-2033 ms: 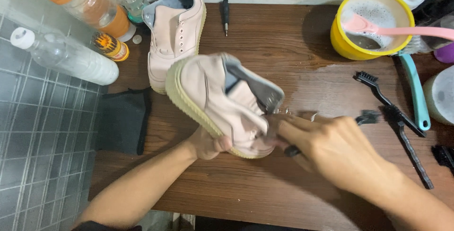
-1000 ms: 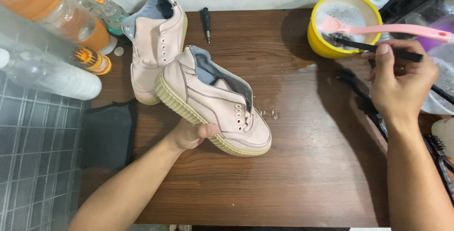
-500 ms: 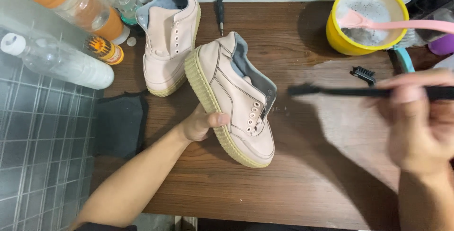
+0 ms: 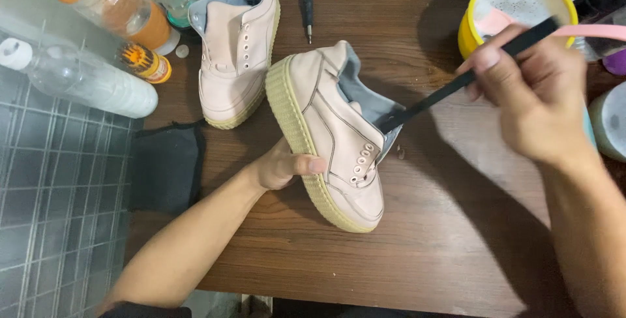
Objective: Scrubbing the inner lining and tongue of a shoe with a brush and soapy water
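A brown wooden counter (image 4: 404,240) carries everything. On it a pale pink shoe (image 4: 336,139) is tipped onto its side, cream sole toward the left hand (image 4: 283,165), whose fingers clamp that sole. A second pink shoe (image 4: 238,51) stands behind (upright, near the bottles). The right hand (image 4: 531,100) pinches a thin black brush (image 4: 456,83), its tip inside the tipped shoe's opening. A small screwdriver (image 4: 306,15) lies beyond.

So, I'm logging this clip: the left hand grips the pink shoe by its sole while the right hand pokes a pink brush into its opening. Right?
Not quite. In the head view the right hand holds a black brush, not a pink one; its tip is at the shoe's opening. The left hand does grip the pink shoe by its sole.
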